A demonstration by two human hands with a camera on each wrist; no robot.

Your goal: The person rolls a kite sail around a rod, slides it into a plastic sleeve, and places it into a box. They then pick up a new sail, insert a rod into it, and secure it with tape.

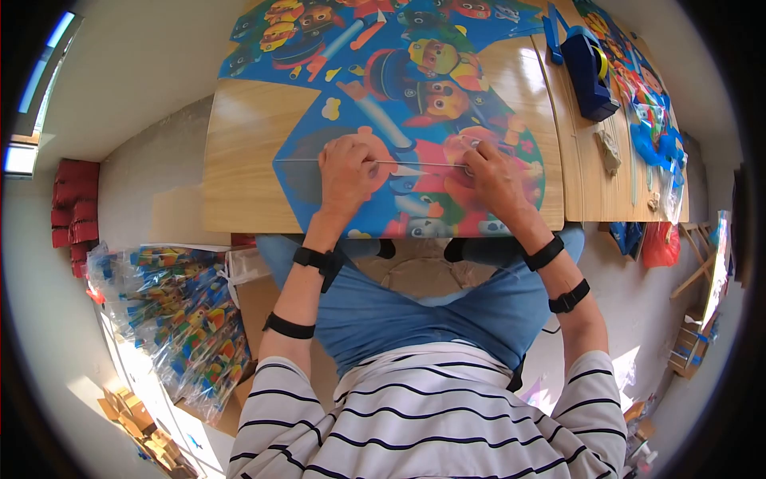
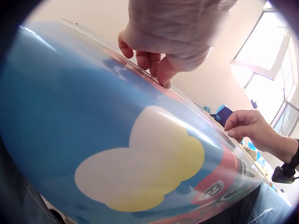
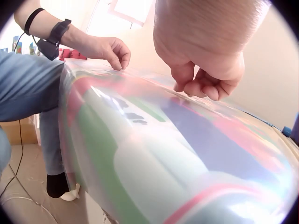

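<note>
A glossy sheet [image 1: 319, 199] with blue ground and cartoon animals lies over the table's near part, its front hanging past the edge. Across it, left to right, runs a thin pale rod [image 1: 423, 164]. My left hand [image 1: 349, 172] pinches this rod left of the middle, fingers bent down at the sheet. Farther right my right hand [image 1: 496, 180] pinches the rod near its right end, thumb against curled fingers. From the right wrist, the right hand [image 3: 205, 56] sits close over the film, its fingertips partly hidden.
More printed sheets [image 1: 359, 48] cover the table's far side. A blue tape dispenser [image 1: 590, 76] stands at the right, with thin sticks and plastic scraps beside it. On the floor at left lies a clear bag [image 1: 175, 311] of printed film; red bundles [image 1: 73, 203] are stacked behind.
</note>
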